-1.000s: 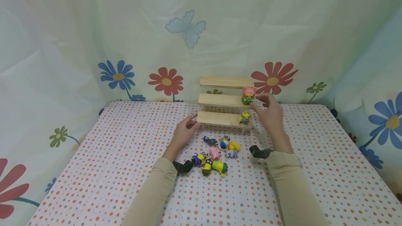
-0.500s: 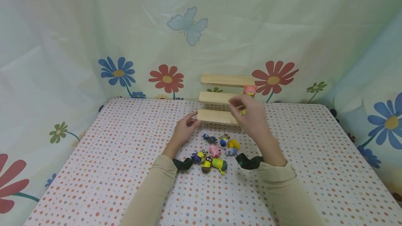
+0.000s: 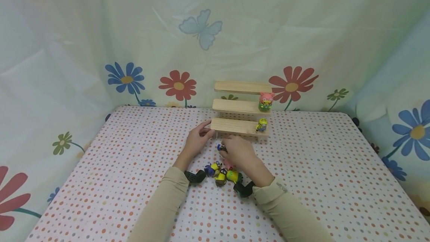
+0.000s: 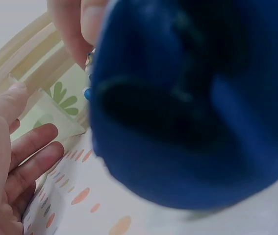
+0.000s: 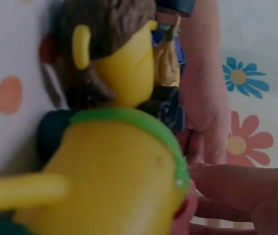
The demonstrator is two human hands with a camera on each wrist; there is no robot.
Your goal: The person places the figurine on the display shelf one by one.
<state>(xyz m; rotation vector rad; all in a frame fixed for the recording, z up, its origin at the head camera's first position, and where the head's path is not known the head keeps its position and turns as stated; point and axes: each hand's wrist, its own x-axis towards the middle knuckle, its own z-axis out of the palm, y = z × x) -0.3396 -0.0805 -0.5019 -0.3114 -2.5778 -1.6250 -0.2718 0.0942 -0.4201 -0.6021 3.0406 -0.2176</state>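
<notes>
My left hand (image 3: 198, 137) holds the left end of the lowest step of a wooden three-step display shelf (image 3: 235, 124), thumb in front and index finger behind. My right hand (image 3: 240, 152) reaches down in front of the shelf, its fingertips and thumb at a small grey-and-blue toy figure (image 3: 221, 147), which it mostly covers. A pink pig figure (image 3: 229, 164) shows under that hand; in the right wrist view the thumb (image 5: 232, 188) lies beyond a yellow-green figure (image 5: 114, 171). A blurred dark-blue shape (image 4: 188, 147) fills much of the left wrist view.
A yellow Minion figure (image 3: 261, 125) stands at the right of the lowest step, and a pink-hooded figure (image 3: 265, 102) on the middle one. Near my wrists lie a purple-clad Minion (image 3: 212, 168) and a brown-clad Minion (image 3: 221, 177). A dotted cloth (image 3: 134, 182) covers the table.
My right hand has left the pink-hooded figure on the middle step, swept left and down across the shelf, and come to the loose figures. The left hand has stayed at the shelf's end.
</notes>
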